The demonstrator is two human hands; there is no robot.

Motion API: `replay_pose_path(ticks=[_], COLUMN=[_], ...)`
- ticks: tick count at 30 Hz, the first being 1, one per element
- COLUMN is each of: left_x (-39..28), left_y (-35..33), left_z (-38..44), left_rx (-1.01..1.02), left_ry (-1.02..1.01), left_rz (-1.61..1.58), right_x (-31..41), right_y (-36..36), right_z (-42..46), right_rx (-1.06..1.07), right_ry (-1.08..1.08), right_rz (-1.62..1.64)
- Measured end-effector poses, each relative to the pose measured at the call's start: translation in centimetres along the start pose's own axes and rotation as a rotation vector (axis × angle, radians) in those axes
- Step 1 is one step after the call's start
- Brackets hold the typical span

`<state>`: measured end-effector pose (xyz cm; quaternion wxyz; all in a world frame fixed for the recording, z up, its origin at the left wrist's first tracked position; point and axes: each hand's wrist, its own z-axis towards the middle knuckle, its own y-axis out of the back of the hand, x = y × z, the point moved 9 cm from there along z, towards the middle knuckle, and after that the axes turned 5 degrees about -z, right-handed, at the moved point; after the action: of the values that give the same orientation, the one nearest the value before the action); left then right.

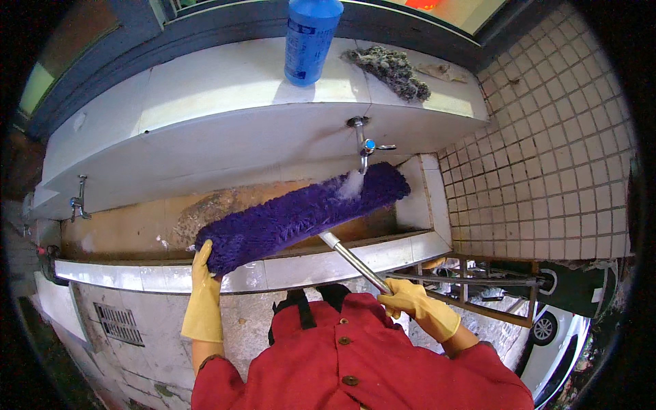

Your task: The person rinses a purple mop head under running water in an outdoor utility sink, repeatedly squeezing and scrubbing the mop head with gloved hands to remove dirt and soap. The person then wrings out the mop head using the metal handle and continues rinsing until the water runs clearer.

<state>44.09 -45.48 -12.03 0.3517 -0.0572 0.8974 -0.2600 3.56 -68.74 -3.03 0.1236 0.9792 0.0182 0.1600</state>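
A wide mop head with purple shaggy pile (302,212) lies slantwise over a long tiled trough sink (287,279), pile side up. My left hand (204,287), in a yellow rubber glove, grips its left end, the thumb on the pile. My right hand (417,306), gloved alike, is closed around the metal mop handle (361,265), which runs up to the underside of the head. Water from a metal tap (365,146) falls on the pile near the head's right end. The trough's bottom is brown and stained.
On the white ledge (220,87) behind stand a blue plastic bottle (310,46) and a heap of grey shaggy cloth (392,72). A second tap (78,201) is at the left. A tiled wall (538,154) closes the right side; a metal frame (479,302) stands below it. A floor grate (119,324) lies lower left.
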Motion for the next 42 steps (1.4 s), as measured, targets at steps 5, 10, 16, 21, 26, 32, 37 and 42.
replay_pose_path(ticks=[5, 10, 16, 21, 26, 32, 37, 42], left_x=[0.2, -1.1, -1.0, -2.0, -0.4, 3.4, 5.9, 3.4], left_y=[5.6, 1.2, -2.8, -7.7, -9.7, -12.9, -16.0, -17.8], left_z=[-4.6, -5.8, -3.6, -4.4, -5.8, -7.3, -4.4, -3.0], left_rx=[-0.173, 0.035, 0.029, -0.040, 0.125, 0.200, 0.243, 0.383], left_ry=[0.198, 0.093, 0.035, -0.060, -0.075, -0.072, -0.163, -0.034], left_rz=[0.050, 0.037, 0.080, 0.157, 0.225, 0.302, 0.310, 0.263], right_x=[-0.1, -2.0, -2.7, -1.0, -2.4, -9.2, -10.8, -9.0], right_y=[-1.3, -1.4, 0.0, 0.5, -0.1, -1.7, -0.7, -1.5], right_z=[0.6, -1.6, -0.5, 2.4, 0.7, -0.9, -1.6, -1.3], right_rx=[0.082, 0.074, 0.005, -0.050, -0.033, -0.061, -0.132, -0.122], right_ry=[-0.024, -0.050, 0.003, 0.061, 0.010, -0.015, -0.050, 0.023], right_rz=[-0.074, 0.012, 0.082, 0.202, 0.232, 0.465, 0.459, 0.518])
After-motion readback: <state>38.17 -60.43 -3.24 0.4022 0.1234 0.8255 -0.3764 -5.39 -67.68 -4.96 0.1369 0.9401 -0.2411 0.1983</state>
